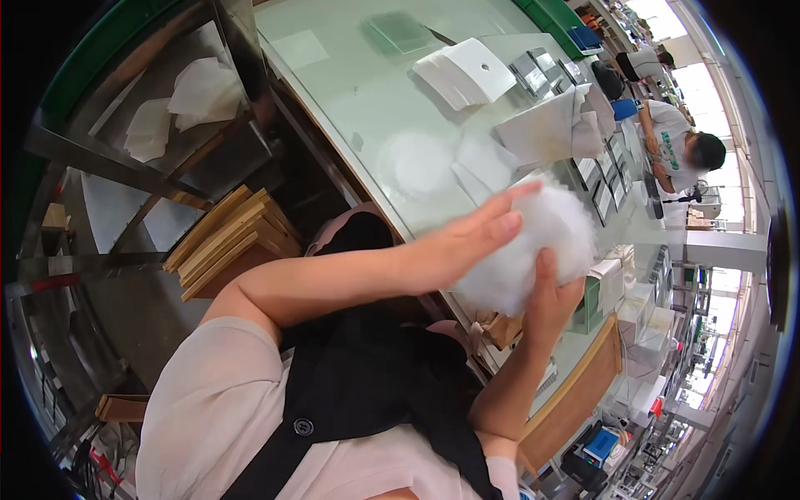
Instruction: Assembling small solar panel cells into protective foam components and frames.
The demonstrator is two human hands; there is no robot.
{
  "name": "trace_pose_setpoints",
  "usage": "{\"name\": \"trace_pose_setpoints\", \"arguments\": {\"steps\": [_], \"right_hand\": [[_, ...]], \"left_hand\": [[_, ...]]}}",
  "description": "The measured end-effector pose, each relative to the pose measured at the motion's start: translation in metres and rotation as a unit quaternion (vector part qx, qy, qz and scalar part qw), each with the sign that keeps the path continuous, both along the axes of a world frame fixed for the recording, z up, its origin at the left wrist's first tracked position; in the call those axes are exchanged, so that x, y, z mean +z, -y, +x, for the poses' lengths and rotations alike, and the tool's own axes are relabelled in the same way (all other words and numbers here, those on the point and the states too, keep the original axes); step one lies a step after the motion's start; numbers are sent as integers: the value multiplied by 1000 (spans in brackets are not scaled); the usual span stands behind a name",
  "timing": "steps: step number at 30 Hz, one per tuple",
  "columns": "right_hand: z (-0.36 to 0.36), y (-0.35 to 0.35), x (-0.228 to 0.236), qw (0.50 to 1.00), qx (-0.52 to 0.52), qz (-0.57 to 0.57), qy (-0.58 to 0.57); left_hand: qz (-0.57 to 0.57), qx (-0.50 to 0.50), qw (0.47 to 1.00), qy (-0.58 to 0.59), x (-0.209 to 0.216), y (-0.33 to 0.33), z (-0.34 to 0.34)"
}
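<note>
A fluffy white wad of fibre (554, 229), like cotton wool, is between my two hands over the near edge of the glass-topped table (333, 83). My left hand (471, 242) lies along its left side with the fingers stretched out flat. From below, my right hand (550, 300) grips the wad, its thumb up against the front and its other fingers hidden behind. Beyond the left hand, a thin round white fibre pad (421, 162) rests on the glass beside another flat white piece (487, 162).
A stack of white sheets with a hole (475, 67) sits farther back, near a white open bag (542, 129) and rows of dark-framed pieces (612, 179). Wooden boards (233, 242) stand at left by a metal rack (142, 179). Another person (671, 146) works across the table.
</note>
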State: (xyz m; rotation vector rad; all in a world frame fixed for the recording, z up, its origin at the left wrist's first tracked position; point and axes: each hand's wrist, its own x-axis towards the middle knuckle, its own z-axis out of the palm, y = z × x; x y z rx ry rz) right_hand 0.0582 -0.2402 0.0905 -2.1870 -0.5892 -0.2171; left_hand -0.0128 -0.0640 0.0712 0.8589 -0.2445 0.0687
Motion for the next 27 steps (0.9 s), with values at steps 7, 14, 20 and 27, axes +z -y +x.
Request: {"name": "trace_pose_setpoints", "arguments": {"steps": [7,14,20,27], "right_hand": [[-12,-58,-18,892,10,328,-312],[-5,-114,-25,712,110,496,-485],[-36,-99,-58,708,29,438,-554],[-67,-54,-38,731,21,384,-564]], "left_hand": [[24,31,993,-115,-28,-57,8],[396,59,916,-26,2,-144,76],[709,65,700,61,-28,-165,120],[737,238,607,177,-24,-108,68]]}}
